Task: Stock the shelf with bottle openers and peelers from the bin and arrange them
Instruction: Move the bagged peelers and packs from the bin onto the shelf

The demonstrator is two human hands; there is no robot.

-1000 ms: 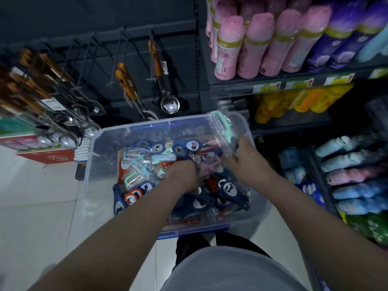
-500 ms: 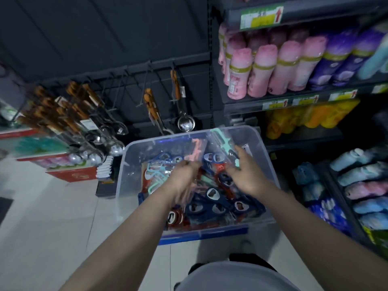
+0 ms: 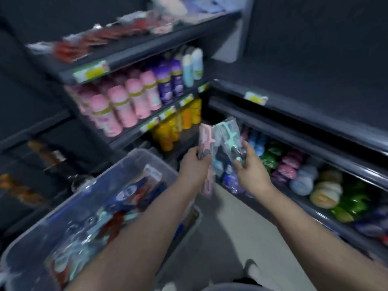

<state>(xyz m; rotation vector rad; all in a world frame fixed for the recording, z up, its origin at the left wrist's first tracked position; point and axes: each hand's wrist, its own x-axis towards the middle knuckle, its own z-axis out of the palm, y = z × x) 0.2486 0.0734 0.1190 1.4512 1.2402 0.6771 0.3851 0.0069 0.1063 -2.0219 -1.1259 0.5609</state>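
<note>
1. Between bin and shelf, either wrapped pack could be dropped to the floor, probably through slick film slipping in a light grip.
2. A pink peeler is gripped by the curled fingers of the left hand. A mint peeler is pinched by the right hand.
3. Both packs are held roughly upright, just beside each other, clear of the bin.
</note>
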